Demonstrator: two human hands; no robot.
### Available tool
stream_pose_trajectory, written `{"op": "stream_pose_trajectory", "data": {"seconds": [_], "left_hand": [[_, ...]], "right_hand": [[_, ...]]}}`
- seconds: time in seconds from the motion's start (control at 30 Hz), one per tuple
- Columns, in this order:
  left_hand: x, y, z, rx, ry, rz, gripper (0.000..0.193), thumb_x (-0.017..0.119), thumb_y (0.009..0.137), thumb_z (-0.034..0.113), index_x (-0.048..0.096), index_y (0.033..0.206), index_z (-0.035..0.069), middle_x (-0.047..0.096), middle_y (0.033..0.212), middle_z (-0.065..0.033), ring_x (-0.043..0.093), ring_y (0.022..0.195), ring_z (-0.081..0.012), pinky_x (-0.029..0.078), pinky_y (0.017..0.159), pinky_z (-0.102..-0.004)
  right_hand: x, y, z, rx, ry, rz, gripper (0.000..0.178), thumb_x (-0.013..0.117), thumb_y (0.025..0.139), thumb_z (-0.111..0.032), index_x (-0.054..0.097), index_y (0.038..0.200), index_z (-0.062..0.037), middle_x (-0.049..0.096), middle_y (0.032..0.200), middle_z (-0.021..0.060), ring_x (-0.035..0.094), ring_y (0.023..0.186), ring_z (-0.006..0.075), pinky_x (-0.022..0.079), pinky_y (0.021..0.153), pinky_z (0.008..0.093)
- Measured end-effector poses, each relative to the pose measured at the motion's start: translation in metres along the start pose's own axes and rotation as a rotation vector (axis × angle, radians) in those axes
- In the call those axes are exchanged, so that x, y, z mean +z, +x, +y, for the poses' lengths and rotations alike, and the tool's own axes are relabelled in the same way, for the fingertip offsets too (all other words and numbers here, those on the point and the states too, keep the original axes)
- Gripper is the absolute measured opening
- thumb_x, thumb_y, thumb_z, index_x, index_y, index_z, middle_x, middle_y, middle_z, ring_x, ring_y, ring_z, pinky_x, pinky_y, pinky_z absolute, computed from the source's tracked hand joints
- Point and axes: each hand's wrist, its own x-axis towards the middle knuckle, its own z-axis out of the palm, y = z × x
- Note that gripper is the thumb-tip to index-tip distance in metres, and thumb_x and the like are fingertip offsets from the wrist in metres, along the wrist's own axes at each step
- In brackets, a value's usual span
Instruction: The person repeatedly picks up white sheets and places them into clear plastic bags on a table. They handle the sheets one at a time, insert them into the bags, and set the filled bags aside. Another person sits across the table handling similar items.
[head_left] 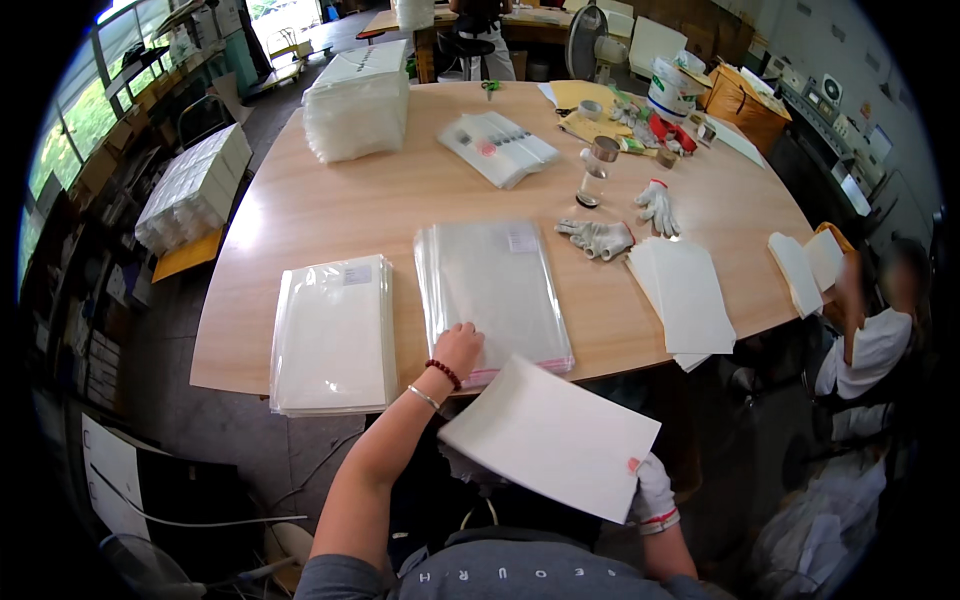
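My right hand (pixel 654 492), in a white glove with bare fingertips, grips a white paper sheet (pixel 555 435) by its right corner. The sheet is tilted in front of the table edge, close to my body. My bare left hand (pixel 459 349) wears a beaded bracelet and a bangle; its fingers are curled at the lower left of a stack of clear plastic bags (pixel 490 285), seemingly pinching the top bag. Left of that stack lies a pile of white sheets in clear bags (pixel 333 335). More loose white sheets (pixel 690 295) are fanned out on the right.
Two work gloves (pixel 597 239) and a clear jar-like container (pixel 592 180) lie and stand beyond the bags. Farther off are packed bag stacks (pixel 357 105), green scissors (pixel 490 88), tape rolls and a white bucket (pixel 672 88). Another person (pixel 870 340) sits at the right.
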Motion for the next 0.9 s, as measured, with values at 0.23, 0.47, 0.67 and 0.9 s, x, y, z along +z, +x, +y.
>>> {"op": "stream_pose_trajectory", "data": {"seconds": [0.23, 0.47, 0.67, 0.9], "left_hand": [[-0.02, -0.031, 0.0, -0.454, -0.315, 0.265, 0.017, 0.054, 0.079, 0.013, 0.061, 0.09, 0.002, 0.06, 0.091, -0.0141, 0.058, 0.081, -0.0284, 0.047, 0.07, -0.0409], [-0.006, -0.046, 0.019, -0.585, -1.155, 0.028, 0.022, 0.05, 0.084, 0.014, 0.06, 0.083, -0.006, 0.063, 0.066, -0.0123, 0.061, 0.053, -0.0176, 0.049, 0.052, -0.0298], [0.056, -0.04, 0.105, -0.357, -1.344, 0.627, 0.03, 0.05, 0.09, 0.019, 0.051, 0.112, -0.001, 0.058, 0.104, -0.0108, 0.055, 0.096, -0.0155, 0.047, 0.077, -0.029], [0.144, -0.067, 0.145, -0.49, -1.765, -0.066, 0.033, 0.05, 0.091, 0.02, 0.049, 0.117, 0.0, 0.057, 0.107, -0.01, 0.056, 0.096, -0.0159, 0.047, 0.078, -0.0296]], "right_hand": [[0.036, 0.005, 0.017, -0.01, 0.184, 0.307, 0.026, 0.045, 0.088, -0.012, 0.049, 0.112, -0.0041, 0.058, 0.087, 0.0047, 0.054, 0.06, 0.0118, 0.044, 0.049, 0.0229], [0.053, -0.001, 0.019, -0.051, 0.174, 0.198, 0.024, 0.043, 0.09, -0.012, 0.048, 0.112, -0.0049, 0.057, 0.08, 0.0041, 0.051, 0.055, 0.0103, 0.042, 0.045, 0.0224], [0.062, -0.007, 0.015, 0.078, 0.153, 0.251, 0.019, 0.044, 0.091, -0.015, 0.049, 0.106, -0.0056, 0.054, 0.071, 0.0034, 0.046, 0.047, 0.0089, 0.04, 0.04, 0.0226], [0.072, 0.006, 0.033, 0.192, 0.178, 0.134, 0.011, 0.045, 0.092, -0.016, 0.049, 0.098, -0.0087, 0.053, 0.073, 0.003, 0.047, 0.054, 0.0105, 0.043, 0.049, 0.0266]]}}
